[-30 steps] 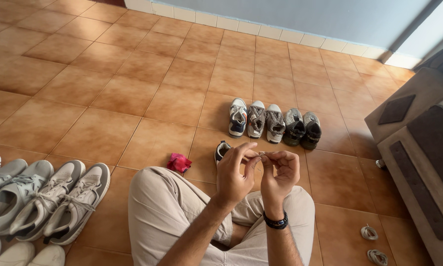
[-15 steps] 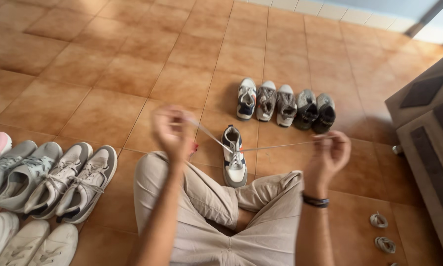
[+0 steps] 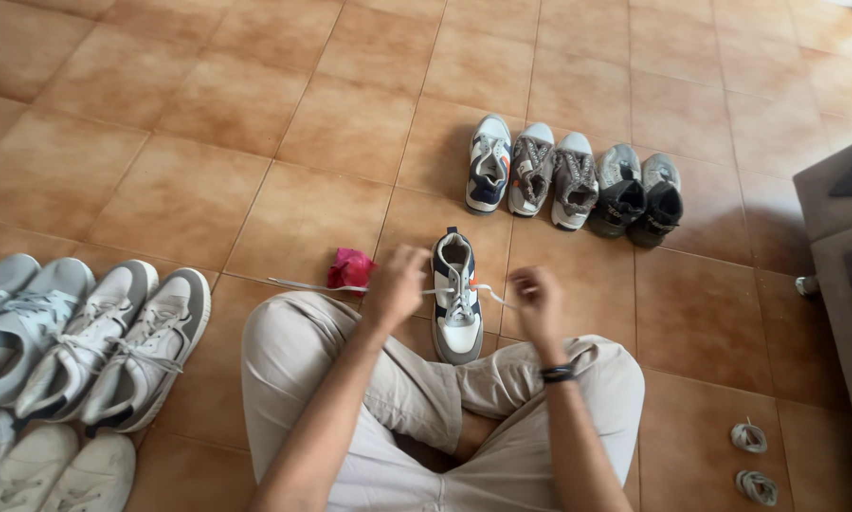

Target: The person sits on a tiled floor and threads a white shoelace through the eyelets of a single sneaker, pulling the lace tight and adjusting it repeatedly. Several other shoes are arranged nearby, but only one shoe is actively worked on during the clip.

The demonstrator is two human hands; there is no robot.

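Far left on the tiled floor (image 3: 189, 190), grey and white shoes (image 3: 85, 351) lie side by side: four grey ones, a sliver of a fifth at the frame edge, and two white ones below them. A crumpled red cloth (image 3: 350, 269) sits just left of the left hand (image 3: 398, 284).

The sneaker (image 3: 457, 299) stands on the floor between the two hands, in front of the person's crossed legs, its long axis running straight away from the body, toe toward the person. The white lace (image 3: 303, 284) runs out from it to both sides; the longer end trails left past the cloth. The left hand's fingers are curled at the lace beside the sneaker's collar; the right hand (image 3: 537, 296) is loosely closed near the short right end, but blur hides whether either actually grips it. The left hand is nearer.

Beyond stands a row of five shoes (image 3: 573, 180). At far right lie two coiled laces (image 3: 750, 460).
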